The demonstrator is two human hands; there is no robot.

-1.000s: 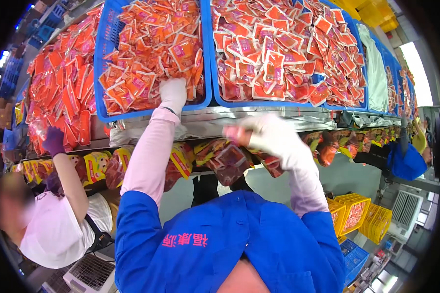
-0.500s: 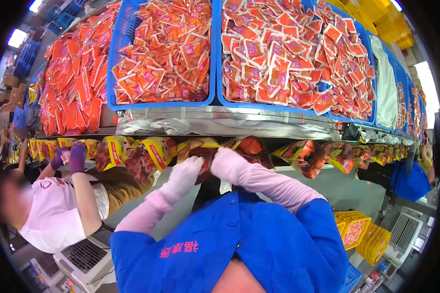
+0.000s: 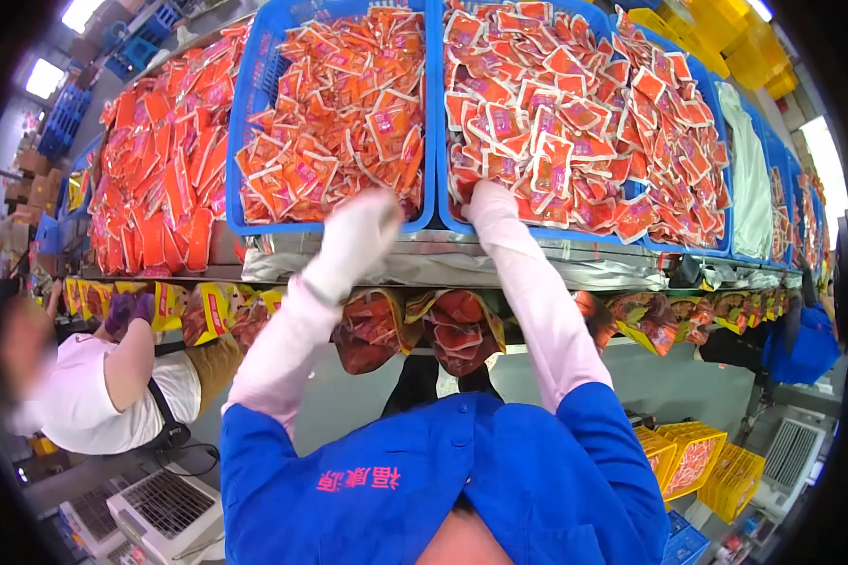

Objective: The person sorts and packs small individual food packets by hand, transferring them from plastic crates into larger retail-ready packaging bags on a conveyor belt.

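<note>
My right hand (image 3: 489,203), in a white glove, reaches over the front rim of a blue crate (image 3: 433,122), its fingertips down among red-and-white sachets (image 3: 548,160). Those fingers are mostly hidden. My left hand (image 3: 358,234), also gloved in white, is smeared by motion over the front rim of the neighbouring crate, close to its orange-red sachets (image 3: 297,174); I cannot tell what it holds. Below my hands, filled bags with yellow edges hang in a row, among them a red-brown bag (image 3: 367,331) and another bag (image 3: 458,330) between my forearms.
A co-worker (image 3: 104,377) in a white shirt stands at the left with purple gloves (image 3: 130,311) at the hanging bags. Long red packets (image 3: 165,188) are heaped left of the crates. A metal ledge with plastic sheeting (image 3: 339,268) runs in front. Yellow crates (image 3: 693,457) stand at lower right.
Both my hands have left the hanging bag and moved up and forward to the crates, the right one into the sachets. The co-worker has shifted slightly.
</note>
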